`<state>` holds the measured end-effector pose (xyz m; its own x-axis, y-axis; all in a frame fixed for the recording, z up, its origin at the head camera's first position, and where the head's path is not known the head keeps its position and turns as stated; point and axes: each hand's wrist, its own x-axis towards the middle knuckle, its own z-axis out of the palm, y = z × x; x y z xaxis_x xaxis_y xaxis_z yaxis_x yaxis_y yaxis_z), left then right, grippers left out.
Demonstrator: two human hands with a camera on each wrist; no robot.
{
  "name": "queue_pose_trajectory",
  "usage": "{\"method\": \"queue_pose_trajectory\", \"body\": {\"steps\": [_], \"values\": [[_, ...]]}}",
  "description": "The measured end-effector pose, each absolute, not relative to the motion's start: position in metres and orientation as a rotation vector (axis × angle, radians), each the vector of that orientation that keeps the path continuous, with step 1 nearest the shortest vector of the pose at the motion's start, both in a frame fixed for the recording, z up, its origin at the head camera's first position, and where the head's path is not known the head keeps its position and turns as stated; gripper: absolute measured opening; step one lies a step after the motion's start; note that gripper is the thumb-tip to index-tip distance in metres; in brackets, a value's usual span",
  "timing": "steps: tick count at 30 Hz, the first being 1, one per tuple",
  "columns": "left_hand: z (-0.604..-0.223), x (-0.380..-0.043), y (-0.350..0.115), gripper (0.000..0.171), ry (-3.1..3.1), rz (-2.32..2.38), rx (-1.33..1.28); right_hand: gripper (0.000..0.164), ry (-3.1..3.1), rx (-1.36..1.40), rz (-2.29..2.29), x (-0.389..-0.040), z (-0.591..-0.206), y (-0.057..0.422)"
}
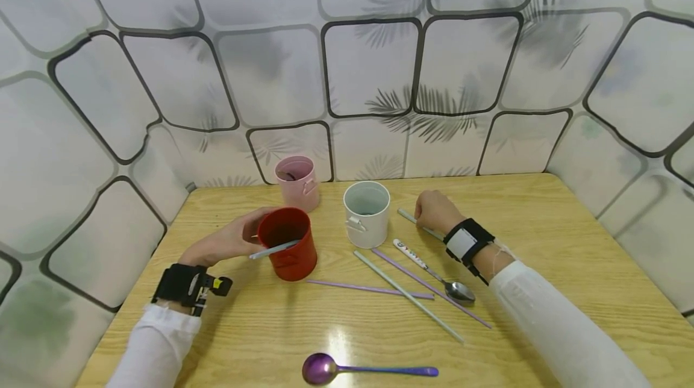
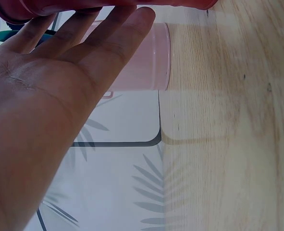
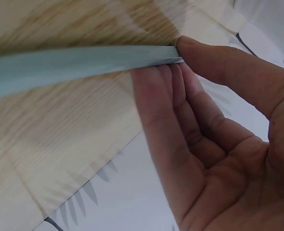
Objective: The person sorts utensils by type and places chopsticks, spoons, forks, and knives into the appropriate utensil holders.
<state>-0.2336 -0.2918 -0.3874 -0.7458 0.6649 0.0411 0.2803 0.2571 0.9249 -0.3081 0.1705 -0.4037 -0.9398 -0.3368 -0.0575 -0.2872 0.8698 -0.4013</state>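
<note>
My left hand (image 1: 235,237) holds the red bucket (image 1: 295,258) from its left and back; in the left wrist view, its fingers (image 2: 115,43) reach against the bucket's side. A pale blue straw (image 1: 273,249) leans out over the red rim. At the right, my right hand (image 1: 436,213) pinches a pale green straw (image 3: 84,65) near one end, between thumb and fingers, low over the table. Beside that hand lie a spoon with a white printed handle (image 1: 410,253), a purple straw (image 1: 434,288) and another pale green straw (image 1: 409,296).
Behind the red bucket stands a pink bucket (image 1: 300,192) with something dark inside. A white bucket (image 1: 367,225) is between the hands. Another purple straw (image 1: 368,287) lies in front, and a purple-blue metal spoon (image 1: 320,369) near the front edge. Patterned panels (image 1: 374,68) enclose the wooden table (image 1: 244,340).
</note>
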Motion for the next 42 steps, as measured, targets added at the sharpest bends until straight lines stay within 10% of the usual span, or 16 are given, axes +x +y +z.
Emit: {"method": "queue_pose_trajectory", "body": {"steps": [42], "values": [[-0.385, -0.233, -0.292, 0.076, 2.184, 1.473, 0.857, 0.017, 3.205, -1.254, -1.549, -0.217, -0.258, 0.121]]}}
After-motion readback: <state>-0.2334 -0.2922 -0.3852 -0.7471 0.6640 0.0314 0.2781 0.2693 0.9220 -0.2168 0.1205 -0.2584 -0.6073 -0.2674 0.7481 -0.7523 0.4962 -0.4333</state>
